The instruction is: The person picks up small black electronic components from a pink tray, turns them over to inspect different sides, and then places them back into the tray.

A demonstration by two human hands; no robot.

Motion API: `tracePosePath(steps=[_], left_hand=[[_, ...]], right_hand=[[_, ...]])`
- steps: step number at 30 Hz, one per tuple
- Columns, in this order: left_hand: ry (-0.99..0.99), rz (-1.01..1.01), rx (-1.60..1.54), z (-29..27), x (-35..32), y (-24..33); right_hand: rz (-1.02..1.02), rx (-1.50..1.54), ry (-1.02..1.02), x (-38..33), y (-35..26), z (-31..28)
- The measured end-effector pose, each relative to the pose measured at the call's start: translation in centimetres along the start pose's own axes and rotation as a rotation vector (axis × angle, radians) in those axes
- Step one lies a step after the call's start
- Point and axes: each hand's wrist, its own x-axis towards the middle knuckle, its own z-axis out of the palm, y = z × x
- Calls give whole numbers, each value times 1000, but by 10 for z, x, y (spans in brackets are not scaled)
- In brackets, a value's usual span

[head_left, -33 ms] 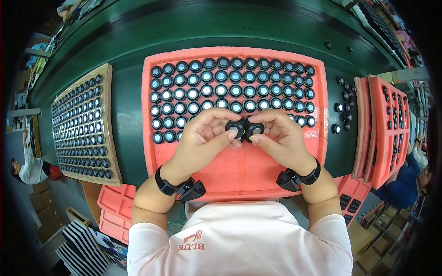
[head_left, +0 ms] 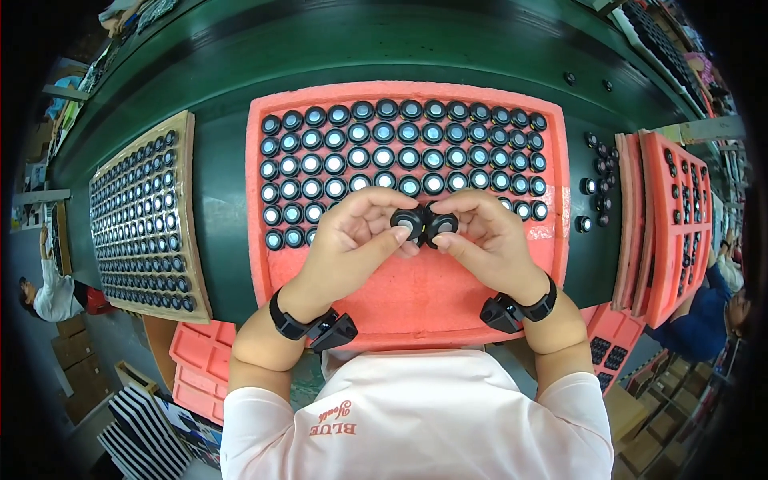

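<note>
Left hand [head_left: 352,236]: grip pinching a round black piece [head_left: 406,221]
Right hand [head_left: 492,244]: grip pinching a second piece [head_left: 444,223], close beside
Pink tray [head_left: 400,300]: beneath both

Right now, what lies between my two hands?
The head view shows two black round pieces, one in the left hand, one in the right hand.

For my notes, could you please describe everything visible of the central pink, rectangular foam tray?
The pink, rectangular, foam-looking tray has a raised rim and lies on the dark green work surface. Round black pieces with pale centres sit on it in rows. The left hand and right hand are above it.
</note>
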Motion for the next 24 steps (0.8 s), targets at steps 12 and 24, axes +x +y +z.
tracePosePath(steps=[12, 24], left_hand=[[38, -5, -105, 4, 3, -6], [29, -4, -70, 5, -5, -3]], right_hand=[[-14, -21, -7, 0, -5, -2], [-3, -37, -9, -4, -6, 2]])
